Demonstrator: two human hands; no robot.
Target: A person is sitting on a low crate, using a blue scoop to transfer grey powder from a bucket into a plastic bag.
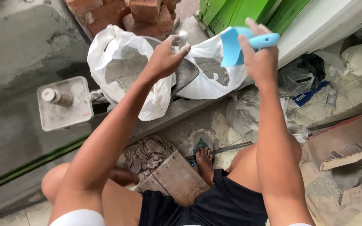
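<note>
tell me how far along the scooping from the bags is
Done: both white bags stand open, the left bag and right bag each showing grey powder. In hand: the right hand holds a blue scoop above the right bag, with no powder visible in it; the left hand grips a dark pan between the bags. Left: the pan's visible face looks almost bare, so filling seems barely begun.

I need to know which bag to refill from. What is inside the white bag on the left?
The left white bag holds grey powder, heaped low. The left hand covers its right edge, so that part stays hidden.
</note>
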